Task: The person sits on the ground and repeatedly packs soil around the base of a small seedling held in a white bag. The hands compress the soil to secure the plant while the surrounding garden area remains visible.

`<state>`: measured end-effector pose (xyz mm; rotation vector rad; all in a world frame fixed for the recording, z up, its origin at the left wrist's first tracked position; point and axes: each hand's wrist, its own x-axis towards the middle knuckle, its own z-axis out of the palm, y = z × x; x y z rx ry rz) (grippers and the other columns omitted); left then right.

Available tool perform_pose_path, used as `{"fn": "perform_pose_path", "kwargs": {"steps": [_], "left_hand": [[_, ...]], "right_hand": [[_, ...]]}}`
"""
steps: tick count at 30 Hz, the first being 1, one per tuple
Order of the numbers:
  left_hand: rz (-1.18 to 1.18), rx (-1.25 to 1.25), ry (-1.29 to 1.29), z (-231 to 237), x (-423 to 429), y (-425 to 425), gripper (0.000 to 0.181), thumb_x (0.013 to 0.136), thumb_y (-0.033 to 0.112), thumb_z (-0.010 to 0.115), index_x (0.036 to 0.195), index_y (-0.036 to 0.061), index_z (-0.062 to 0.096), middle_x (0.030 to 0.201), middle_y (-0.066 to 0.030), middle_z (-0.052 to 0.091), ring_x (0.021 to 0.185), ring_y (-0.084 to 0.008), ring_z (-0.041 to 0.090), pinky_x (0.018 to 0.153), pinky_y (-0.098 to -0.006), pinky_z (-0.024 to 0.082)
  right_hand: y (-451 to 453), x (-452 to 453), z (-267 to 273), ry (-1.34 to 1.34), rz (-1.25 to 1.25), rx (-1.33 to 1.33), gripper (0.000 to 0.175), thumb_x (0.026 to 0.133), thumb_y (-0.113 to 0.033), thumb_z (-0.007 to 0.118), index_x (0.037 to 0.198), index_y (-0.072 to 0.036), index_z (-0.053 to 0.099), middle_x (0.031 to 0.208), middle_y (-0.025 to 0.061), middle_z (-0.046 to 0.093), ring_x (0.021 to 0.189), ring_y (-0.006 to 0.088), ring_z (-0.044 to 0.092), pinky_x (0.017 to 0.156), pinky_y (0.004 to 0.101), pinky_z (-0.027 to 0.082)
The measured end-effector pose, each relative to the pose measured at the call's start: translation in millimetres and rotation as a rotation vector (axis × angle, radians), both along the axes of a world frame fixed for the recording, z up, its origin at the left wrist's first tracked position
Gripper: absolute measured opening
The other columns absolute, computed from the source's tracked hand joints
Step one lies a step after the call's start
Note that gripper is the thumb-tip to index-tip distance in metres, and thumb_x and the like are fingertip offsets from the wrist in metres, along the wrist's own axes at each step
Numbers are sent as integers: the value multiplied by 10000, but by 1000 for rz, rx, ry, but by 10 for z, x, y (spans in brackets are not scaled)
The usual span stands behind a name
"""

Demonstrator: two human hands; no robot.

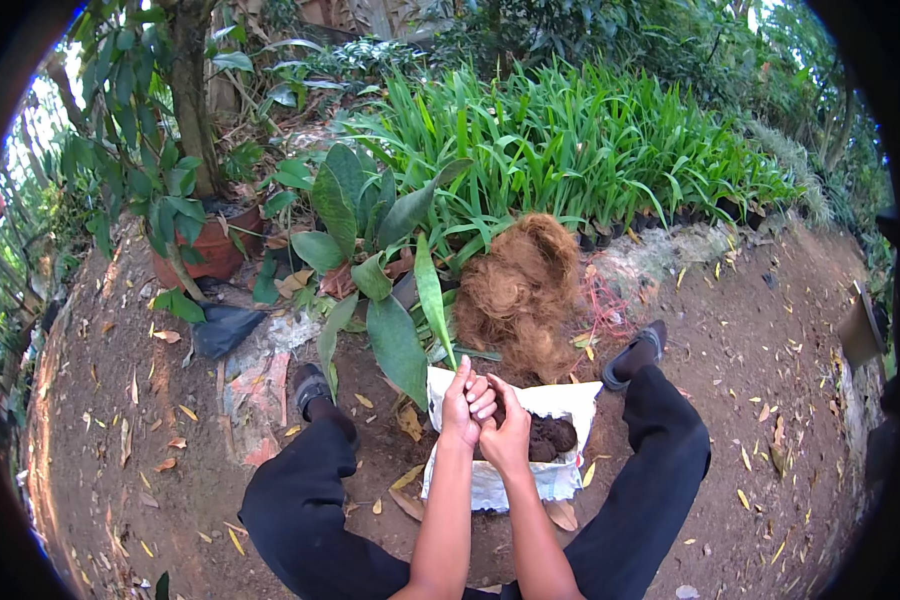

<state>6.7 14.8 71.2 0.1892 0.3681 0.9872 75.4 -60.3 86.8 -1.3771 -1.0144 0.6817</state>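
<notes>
My left hand is curled, thumb up, above the left part of a white sack with a folded-open top. A bright green upright leaf narrows down to this hand's thumb; whether the fingers grip its base is hidden. My right hand is cupped against the left one, fingers bent towards it. What lies between the palms cannot be seen. Dark clumps of soil-like material fill the sack beside and behind the right hand. Just beyond the sack lies a heap of brown coconut-like fiber.
A broad-leaved plant stands at front left, near a terracotta pot and black plastic. Many grassy plants in black bags stand behind the fiber. Red string lies right of it. My feet flank the sack on leaf-strewn soil.
</notes>
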Motion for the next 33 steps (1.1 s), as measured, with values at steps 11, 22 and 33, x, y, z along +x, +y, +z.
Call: {"fn": "perform_pose_path", "kwargs": {"steps": [11, 22, 33], "left_hand": [[251, -33, 122, 44, 80, 9, 411, 1011, 405, 568, 717, 143, 449, 704, 4, 469, 639, -113, 496, 531, -233, 454], [243, -55, 155, -29, 132, 11, 618, 894, 733, 481, 796, 124, 505, 710, -11, 494, 616, -139, 518, 557, -294, 473], [131, -109, 281, 37, 111, 20, 437, 939, 445, 659, 662, 186, 442, 511, 60, 370, 421, -66, 383, 421, -250, 378]], "right_hand": [[55, 224, -64, 139, 141, -95, 558, 792, 15, 765, 1306, -19, 551, 1230, 117, 660, 1148, 215, 626, 1002, 366, 502], [58, 256, -172, -48, 50, -51, 774, 692, -151, 885, 1359, -62, 501, 1209, 126, 622, 1066, 250, 633, 828, 378, 559], [15, 80, -176, -222, -161, -52, 780, 636, -140, 890, 1312, -48, 513, 1132, 128, 621, 1087, 320, 589, 944, 431, 477]]}}
